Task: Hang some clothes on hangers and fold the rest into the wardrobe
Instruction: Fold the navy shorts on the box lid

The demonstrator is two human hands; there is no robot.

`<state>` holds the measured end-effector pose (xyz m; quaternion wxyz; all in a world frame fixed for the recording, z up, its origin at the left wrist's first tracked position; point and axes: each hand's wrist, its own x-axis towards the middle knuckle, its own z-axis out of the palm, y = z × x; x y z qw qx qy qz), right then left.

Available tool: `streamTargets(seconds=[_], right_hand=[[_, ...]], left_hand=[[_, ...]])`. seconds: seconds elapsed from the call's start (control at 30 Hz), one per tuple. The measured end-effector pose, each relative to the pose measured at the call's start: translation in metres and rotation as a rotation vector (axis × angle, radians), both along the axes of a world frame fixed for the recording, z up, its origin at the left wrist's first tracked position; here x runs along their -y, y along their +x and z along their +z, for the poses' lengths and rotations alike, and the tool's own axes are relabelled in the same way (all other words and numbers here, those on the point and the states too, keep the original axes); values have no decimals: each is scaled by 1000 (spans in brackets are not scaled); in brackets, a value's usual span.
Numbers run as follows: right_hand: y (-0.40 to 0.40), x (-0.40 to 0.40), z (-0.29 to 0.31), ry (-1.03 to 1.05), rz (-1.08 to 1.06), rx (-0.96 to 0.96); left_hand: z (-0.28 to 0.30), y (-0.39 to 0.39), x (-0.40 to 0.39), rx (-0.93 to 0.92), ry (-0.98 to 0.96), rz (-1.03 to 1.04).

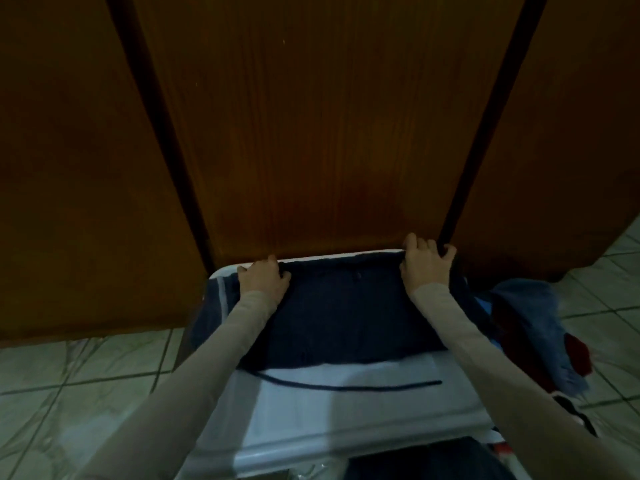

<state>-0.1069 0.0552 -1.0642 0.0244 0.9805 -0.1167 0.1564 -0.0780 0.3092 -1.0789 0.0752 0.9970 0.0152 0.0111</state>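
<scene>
A white plastic box (pixel 346 427) sits closest, a dark blue garment (pixel 343 317) spread on its lid. The left hand (pixel 265 278) and right hand (pixel 427 263) grip the garment's far corners beside the wardrobe door (pixel 329 133).

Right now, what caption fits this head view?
Both hands grip a dark garment on a white surface before wooden doors.

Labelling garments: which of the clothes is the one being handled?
The dark navy garment spread flat on the white surface; both hands grip its far edge. The blue-and-red clothes pile at right lies untouched.
</scene>
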Motion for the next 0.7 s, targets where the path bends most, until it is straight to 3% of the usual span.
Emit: streamTargets(seconds=[0.07, 0.17, 0.3, 0.43, 0.53, 0.7], right_hand=[[4, -5, -14, 2, 24, 35], [2, -12, -31, 84, 303, 48], [-1, -18, -43, 265, 581, -267], [0, -17, -57, 205, 520, -446], [0, -18, -58, 169, 481, -468], [0, -14, -58, 155, 371, -513]], left_hand=[[-14, 6, 2, -11, -10, -29], [-32, 9, 4, 58, 3, -87], [-41, 6, 7, 259, -45, -189], [-32, -7, 24, 119, -105, -508], [-36, -13, 37, -129, -97, -542], [-44, -12, 35, -175, 69, -564]])
